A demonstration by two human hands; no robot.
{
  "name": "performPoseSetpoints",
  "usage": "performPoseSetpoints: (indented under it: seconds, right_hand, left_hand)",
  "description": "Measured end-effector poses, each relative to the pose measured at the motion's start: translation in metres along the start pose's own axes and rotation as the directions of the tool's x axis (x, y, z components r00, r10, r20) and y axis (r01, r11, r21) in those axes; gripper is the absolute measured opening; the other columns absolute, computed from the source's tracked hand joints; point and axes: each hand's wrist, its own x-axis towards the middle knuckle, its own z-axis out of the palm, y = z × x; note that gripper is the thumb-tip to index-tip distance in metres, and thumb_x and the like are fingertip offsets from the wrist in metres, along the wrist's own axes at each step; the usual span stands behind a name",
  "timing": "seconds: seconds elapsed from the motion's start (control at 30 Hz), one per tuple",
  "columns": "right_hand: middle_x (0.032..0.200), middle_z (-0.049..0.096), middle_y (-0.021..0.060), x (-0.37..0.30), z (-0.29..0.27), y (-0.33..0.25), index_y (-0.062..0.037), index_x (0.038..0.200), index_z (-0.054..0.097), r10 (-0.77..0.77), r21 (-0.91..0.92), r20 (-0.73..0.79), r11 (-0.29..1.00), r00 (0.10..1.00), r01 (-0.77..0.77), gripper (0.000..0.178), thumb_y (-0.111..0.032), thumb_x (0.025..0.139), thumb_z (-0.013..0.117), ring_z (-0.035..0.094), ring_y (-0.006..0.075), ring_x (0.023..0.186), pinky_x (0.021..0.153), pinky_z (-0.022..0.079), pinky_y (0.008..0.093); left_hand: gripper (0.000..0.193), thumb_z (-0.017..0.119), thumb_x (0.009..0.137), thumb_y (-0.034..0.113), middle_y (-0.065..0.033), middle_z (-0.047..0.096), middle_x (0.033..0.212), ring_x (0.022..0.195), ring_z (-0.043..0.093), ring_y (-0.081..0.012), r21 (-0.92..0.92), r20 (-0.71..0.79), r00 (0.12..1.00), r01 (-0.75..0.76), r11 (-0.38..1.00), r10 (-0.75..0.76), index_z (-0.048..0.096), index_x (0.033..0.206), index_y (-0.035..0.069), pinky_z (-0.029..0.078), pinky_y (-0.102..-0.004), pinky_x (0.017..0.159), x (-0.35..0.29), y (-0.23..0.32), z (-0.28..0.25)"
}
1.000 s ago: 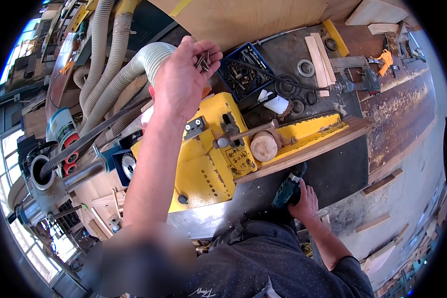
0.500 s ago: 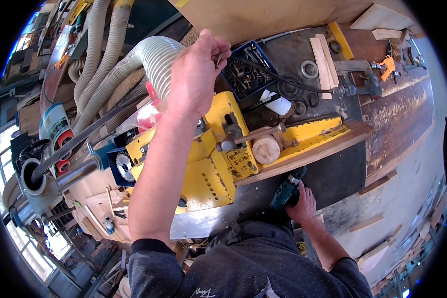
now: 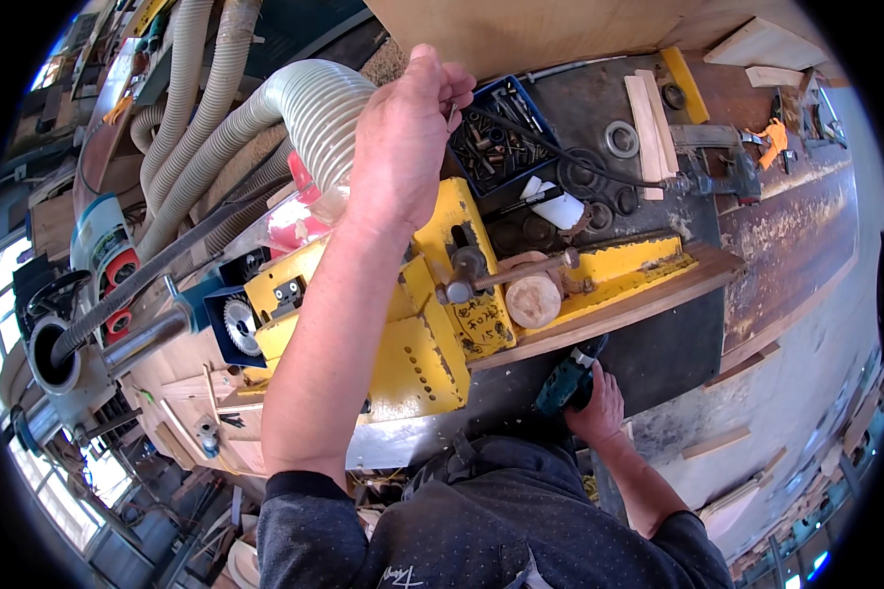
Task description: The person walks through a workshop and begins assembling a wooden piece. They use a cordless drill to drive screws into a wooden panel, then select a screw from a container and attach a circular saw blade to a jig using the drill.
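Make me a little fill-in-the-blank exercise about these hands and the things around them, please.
1. The right hand holds a teal power ____.
2. Next to the left hand bends a pale, ribbed ____.
3. The open bin of small metal parts is coloured ____.
4. In the picture, the circular saw blade lies to the ____ of the left forearm.

Missing words: drill; hose; blue; left.

That teal-and-black cordless drill (image 3: 563, 381) sits by the counter's (image 3: 673, 348) near edge, chuck angled away, its grip in the right hand (image 3: 597, 406). A small metal piece (image 3: 452, 112), mostly hidden, pokes from the curled left hand (image 3: 403, 147), just beside an open blue tray (image 3: 513, 177) of jumbled metal bits (image 3: 489, 147) toward the far edge.
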Motion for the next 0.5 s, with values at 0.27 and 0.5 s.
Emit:
performPoseSetpoints:
  seconds: [0.27,0.5]
  right_hand:
    - [0.105,0.06,0.0195,-0.0003,0.0023,0.0017,-0.0012,0.142,0.045,-0.008,0.003,-0.014,1.0,1.0,0.008,0.09,-0.017,0.06,0.077,0.06,0.0418,0.099,0.086,0.052,0.0508]
    - [0.105,0.06,0.0205,-0.0008,0.0056,0.0051,-0.0015,0.142,0.045,-0.018,-0.002,-0.018,1.0,1.0,0.018,0.091,-0.017,0.059,0.077,0.059,0.0427,0.099,0.085,0.052,0.0512]
  left_hand:
    - [0.056,0.043,0.111,0.045,-0.0174,0.064,0.128,0.125,0.058,-0.0258,-0.001,-0.003,0.999,-0.052,0.999,0.052,0.061,0.126,-0.007,0.039,-0.0407,0.115,-0.0004,-0.0046,0.0002]
    - [0.059,0.042,0.111,0.045,-0.019,0.064,0.128,0.127,0.058,-0.0273,-0.018,-0.007,0.999,-0.053,0.998,0.053,0.06,0.126,-0.008,0.038,-0.0412,0.116,0.0007,-0.0038,0.0014]
